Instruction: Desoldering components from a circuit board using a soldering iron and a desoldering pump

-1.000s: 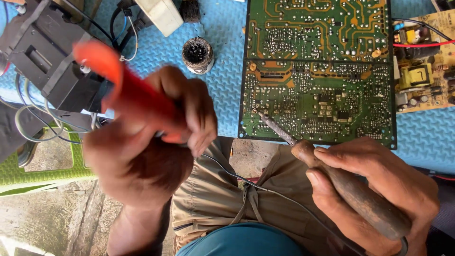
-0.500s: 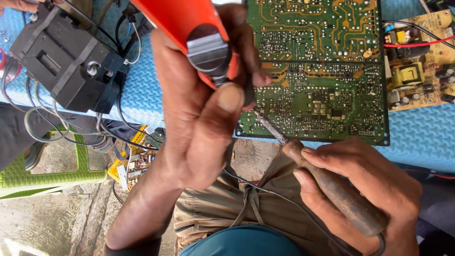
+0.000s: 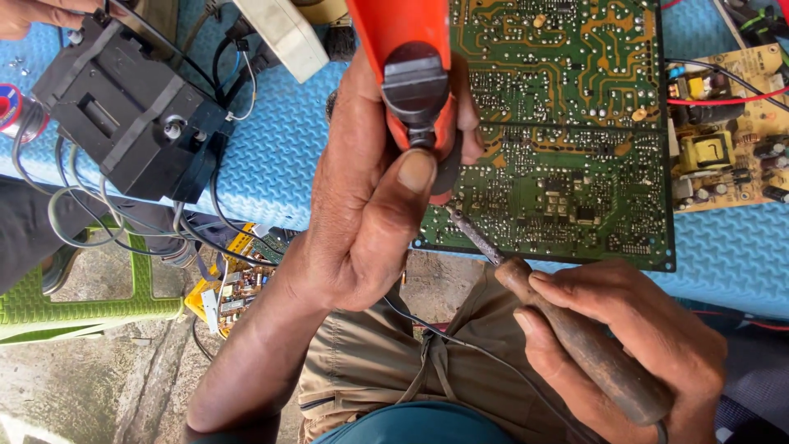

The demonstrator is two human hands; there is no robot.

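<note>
— Now, what's different from a second ago?

— The left hand [image 3: 362, 222] has carried the orange plastic desoldering pump [image 3: 408, 57] up from over the lap and across to the large green printed circuit board [image 3: 567, 123]. A second back it sat low and left, clear of the board; now its body stands over the board's left edge, the black plunger end facing the camera and the thumb pressed just beneath it.

— And the grip?

— Closed round the pump, fingers wrapped behind it. The nozzle is hidden by the hand, so I cannot tell whether it touches the board.

— The other hand?

— The right hand [image 3: 625, 345] is clenched on the brown wooden-handled soldering iron [image 3: 575, 337], much where it was. Its dark tip [image 3: 460, 220] rests near the board's lower left part, just beside the pump.

— Meaning?

— Iron and pump are together at one spot, which reads to me as solder being heated and about to be sucked away. The board lies on the blue ribbed tabletop [image 3: 279, 156].
</note>
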